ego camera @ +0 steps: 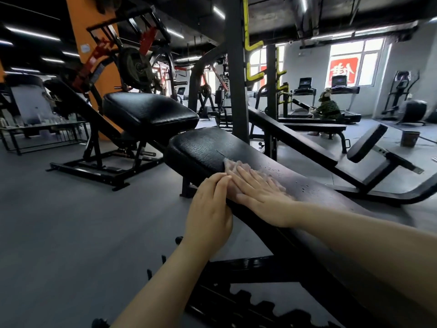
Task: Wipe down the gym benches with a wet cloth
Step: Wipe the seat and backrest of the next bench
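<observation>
Right now my right hand (pixel 257 192) lies flat on the cloth (pixel 238 168), fingers straight and close together, palm pressing the pale, thin fabric down onto the bench pad (pixel 205 147). The fingertips point up the pad and a little to the left, toward its rounded far end. Most of the cloth is under the hand; only a crumpled edge shows beyond the fingertips.

My left hand (pixel 209 209) sits just beside the right, at the near left edge of the same pad. Its fingers are straight and together, lying along the pad's side, and they hold nothing. It touches the pad edge and seems to brush the right hand's index finger, though I cannot tell for sure.

The pad's long axis runs from the lower right, beside my right forearm, up to the left, where it ends in that rounded end. So the unwiped stretch lies straight ahead of the right hand's fingertips, in line with the hand. Water droplets bead on the surface to the right of the hand, which suggests that part is already wet. I judge the next stroke should push forward along the axis, right hand leading.

A second bench (pixel 151 112) stands beyond, well apart.
</observation>
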The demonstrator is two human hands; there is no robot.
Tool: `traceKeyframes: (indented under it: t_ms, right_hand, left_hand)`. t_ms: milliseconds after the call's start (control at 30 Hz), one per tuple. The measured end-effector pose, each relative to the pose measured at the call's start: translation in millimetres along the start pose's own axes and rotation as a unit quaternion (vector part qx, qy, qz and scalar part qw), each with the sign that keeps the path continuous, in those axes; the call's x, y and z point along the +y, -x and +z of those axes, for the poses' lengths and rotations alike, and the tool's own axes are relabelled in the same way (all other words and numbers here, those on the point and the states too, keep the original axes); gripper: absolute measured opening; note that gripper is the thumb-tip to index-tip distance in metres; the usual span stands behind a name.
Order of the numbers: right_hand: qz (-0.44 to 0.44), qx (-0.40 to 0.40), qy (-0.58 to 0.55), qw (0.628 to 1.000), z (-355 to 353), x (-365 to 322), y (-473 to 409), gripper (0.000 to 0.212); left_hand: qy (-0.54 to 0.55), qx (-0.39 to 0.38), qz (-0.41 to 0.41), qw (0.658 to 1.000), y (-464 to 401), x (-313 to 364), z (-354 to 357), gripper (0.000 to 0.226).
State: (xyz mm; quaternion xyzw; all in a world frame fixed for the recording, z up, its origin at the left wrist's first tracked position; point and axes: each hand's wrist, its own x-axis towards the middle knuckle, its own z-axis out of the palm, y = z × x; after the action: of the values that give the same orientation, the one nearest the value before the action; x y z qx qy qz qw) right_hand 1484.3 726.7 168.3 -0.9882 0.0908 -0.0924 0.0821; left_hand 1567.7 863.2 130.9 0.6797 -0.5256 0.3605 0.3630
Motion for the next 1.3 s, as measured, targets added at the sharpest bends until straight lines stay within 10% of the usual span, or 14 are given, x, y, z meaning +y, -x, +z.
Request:
traceKeyframes:
  t_ms: [533,1000,1300]
  right_hand:
    - [0.093,0.015,-0.068,0.993,-26.4,49.8,-143.9,0.065]
    - [-0.045,0.001,-0.064,0.997,-27.0,4.3,-98.8,0.049]
    - [0.035,0.044,-0.103,0.993,-37.8,34.1,-195.7,0.059]
  left_hand:
    - [-0.213,-0.055,-0.063,0.973,6.2,-13.0,20.8,0.057]
    - [-0.134,0.036,-0.114,0.984,5.4,-7.5,47.6,0.063]
    - [-0.159,0.03,-0.106,0.981,6.7,-10.4,45.7,0.062]
